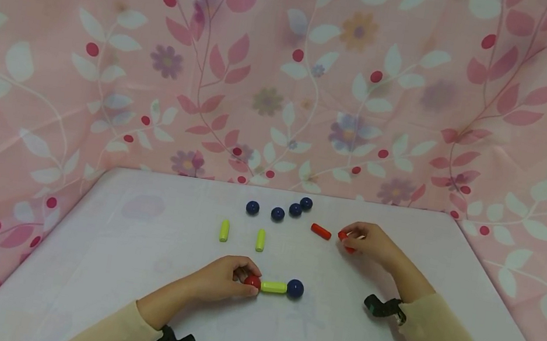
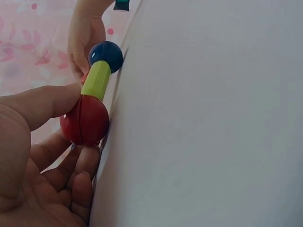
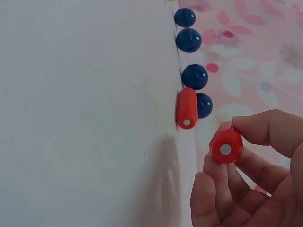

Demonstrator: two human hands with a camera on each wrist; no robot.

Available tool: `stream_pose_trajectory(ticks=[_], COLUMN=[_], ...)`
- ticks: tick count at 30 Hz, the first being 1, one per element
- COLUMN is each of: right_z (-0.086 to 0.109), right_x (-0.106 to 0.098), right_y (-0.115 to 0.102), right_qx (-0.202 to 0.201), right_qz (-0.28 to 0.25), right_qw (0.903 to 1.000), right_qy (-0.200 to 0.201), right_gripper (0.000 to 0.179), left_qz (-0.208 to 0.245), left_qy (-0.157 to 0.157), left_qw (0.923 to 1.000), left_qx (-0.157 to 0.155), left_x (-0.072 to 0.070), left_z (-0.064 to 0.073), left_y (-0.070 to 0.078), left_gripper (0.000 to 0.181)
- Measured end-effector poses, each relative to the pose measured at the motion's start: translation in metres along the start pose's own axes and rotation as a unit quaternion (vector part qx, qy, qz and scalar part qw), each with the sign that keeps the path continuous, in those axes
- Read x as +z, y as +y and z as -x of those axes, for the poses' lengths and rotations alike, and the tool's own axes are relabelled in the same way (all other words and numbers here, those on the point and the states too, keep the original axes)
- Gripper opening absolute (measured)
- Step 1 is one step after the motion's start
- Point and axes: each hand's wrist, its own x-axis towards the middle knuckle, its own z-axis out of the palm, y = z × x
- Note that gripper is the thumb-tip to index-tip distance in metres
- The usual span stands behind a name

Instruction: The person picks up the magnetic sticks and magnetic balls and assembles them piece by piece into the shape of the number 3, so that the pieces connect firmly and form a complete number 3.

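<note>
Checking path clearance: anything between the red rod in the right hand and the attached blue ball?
Nothing visible: in the head view, only tabletop shows between the held red rod in the right hand and the attached blue ball. The loose red rod lies left of the held one, off that line.

Your white table (image 1: 83, 236) bears four dark blue balls (image 1: 277, 214) near its far edge, two yellow-green rods (image 1: 224, 231), a red rod (image 1: 321, 232) and, nearest you, a joined red ball (image 1: 252, 282), lime rod (image 1: 274, 287) and blue ball (image 1: 295, 289).
</note>
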Motion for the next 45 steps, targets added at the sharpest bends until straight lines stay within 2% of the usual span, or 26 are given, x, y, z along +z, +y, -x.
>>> stream_pose_trajectory(ticks=[14, 19, 35, 41, 45], right_z=[0.014, 0.018, 0.022, 0.019, 0.016], right_x=[0.02, 0.03, 0.055, 0.068, 0.076], right_y=[-0.011, -0.018, -0.022, -0.025, -0.029], right_qx=[-0.017, -0.012, -0.057, -0.041, -0.004], right_qz=[-0.063, -0.065, -0.085, -0.098, -0.101], right_qw=[0.9969, 0.9964, 0.991, 0.9915, 0.9936], right_qy=[-0.044, -0.053, -0.087, -0.075, -0.049], right_gripper=[0.032, 0.029, 0.028, 0.032, 0.032], left_qz=[0.024, 0.026, 0.024, 0.03, 0.029], left_qy=[0.006, 0.011, 0.013, 0.014, 0.014], left_qw=[0.9997, 0.9996, 0.9996, 0.9994, 0.9994], left_qx=[-0.004, -0.005, -0.007, -0.009, -0.009], left_x=[0.0, 0.002, 0.002, 0.002, 0.003], left_z=[0.002, 0.001, -0.001, 0.0, 0.0], left_y=[0.003, 0.001, -0.003, -0.002, -0.001], left_gripper=[0.028, 0.028, 0.027, 0.027, 0.027])
